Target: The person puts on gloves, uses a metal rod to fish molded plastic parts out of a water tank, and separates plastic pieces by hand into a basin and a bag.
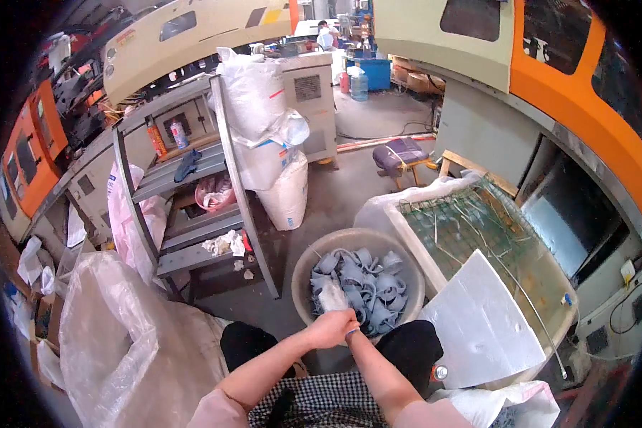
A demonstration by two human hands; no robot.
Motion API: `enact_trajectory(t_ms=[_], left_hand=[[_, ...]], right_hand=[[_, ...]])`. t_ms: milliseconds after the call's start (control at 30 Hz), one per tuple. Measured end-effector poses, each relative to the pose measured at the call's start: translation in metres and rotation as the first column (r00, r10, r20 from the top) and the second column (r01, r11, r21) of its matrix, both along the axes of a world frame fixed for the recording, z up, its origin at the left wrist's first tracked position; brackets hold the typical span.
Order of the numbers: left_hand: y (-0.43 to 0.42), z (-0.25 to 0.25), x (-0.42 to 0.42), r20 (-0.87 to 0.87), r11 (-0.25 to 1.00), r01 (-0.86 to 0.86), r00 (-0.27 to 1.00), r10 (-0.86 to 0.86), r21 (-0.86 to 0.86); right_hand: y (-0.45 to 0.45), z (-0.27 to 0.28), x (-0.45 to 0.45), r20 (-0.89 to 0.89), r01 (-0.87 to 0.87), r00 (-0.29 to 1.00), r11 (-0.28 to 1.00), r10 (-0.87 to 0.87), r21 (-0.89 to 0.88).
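At the near centre, between the knees, I am viewing a round basin point(415, 279) holding a heap of grey-blue plastic parts point(386, 289). Over its near side, both hands are meeting. The left hand point(330, 327) is gripping the cuff area of a white glove point(328, 287), bare fingers folded around it. The right hand point(333, 302) is pointing forward above the parts, apparently inside the glove; I am not able to tell how its fingers are set. The glove is overlapping the parts in view, and I cannot determine whether it is touching them.

To the right, a large tub point(411, 246) is standing beside the basin, with green mesh point(442, 217) lying across it. A white panel point(481, 321) is resting at an angle over the tub's near left corner.

To the left, a metal step unit point(228, 143) is supporting a spray can point(179, 134) on an upper level. White sacks point(253, 100) are standing stacked behind its right side, and a translucent bag point(107, 335) is occupying the near left. Farther back, I am registering a stool point(399, 152) with a purple cushion.
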State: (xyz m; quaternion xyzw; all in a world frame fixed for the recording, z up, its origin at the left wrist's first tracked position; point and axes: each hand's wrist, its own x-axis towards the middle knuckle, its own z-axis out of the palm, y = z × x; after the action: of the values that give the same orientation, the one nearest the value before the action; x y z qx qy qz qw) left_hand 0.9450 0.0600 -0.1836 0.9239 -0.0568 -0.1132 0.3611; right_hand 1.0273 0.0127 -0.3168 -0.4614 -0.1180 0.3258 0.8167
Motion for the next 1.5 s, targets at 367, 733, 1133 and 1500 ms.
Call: enact_trajectory(t_ms=[367,733,1133,1500], left_hand=[[-0.015,-0.059,-0.014,0.400,0.891,-0.409,0.796,0.454,-0.197],[-0.021,-0.048,-0.016,0.256,0.960,0.084,0.967,-0.013,-0.266],[-0.001,-0.074,-0.017,-0.190,0.634,-0.391,0.912,0.363,-0.667],[0.006,-0.042,-0.020,-0.079,0.960,0.055,0.994,-0.079,-0.276]], right_hand=[[0.003,-0.015,0.036,0.036,0.173,0.985,0.956,-0.169,-0.237],[-0.030,0.030,0.026,-0.294,0.116,0.954,0.977,-0.060,0.178],[-0.028,0.085,0.006,-0.640,0.359,0.703,0.624,0.308,0.694],[-0.034,0.079,0.008,-0.455,0.188,0.874,0.744,0.172,0.641]])
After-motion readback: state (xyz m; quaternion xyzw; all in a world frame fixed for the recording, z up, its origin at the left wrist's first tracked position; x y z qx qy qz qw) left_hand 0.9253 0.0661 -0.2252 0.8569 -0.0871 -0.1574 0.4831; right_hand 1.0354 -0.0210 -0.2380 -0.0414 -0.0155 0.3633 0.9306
